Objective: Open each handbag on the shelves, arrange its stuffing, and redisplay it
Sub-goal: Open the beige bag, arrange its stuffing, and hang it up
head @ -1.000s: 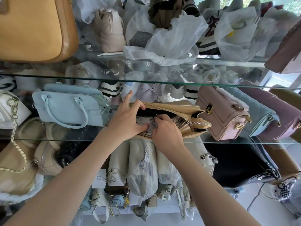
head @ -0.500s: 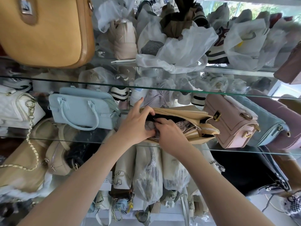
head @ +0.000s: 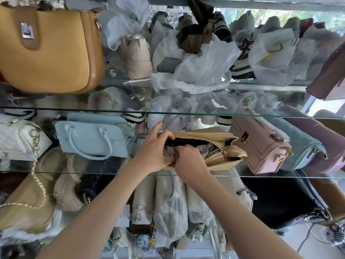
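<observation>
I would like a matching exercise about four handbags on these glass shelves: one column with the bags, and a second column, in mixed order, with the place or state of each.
Column one
1. tan handbag
2. light blue handbag
3. pink handbag
4. mustard handbag

Column two
A. on the shelf above, at the far left
B. just right of the unzipped bag, same shelf
C. unzipped; the left hand grips its rim, the right hand pinches the stuffing
D. just left of the unzipped bag, same shelf

Pairs: 1-C, 2-D, 3-B, 4-A
</observation>
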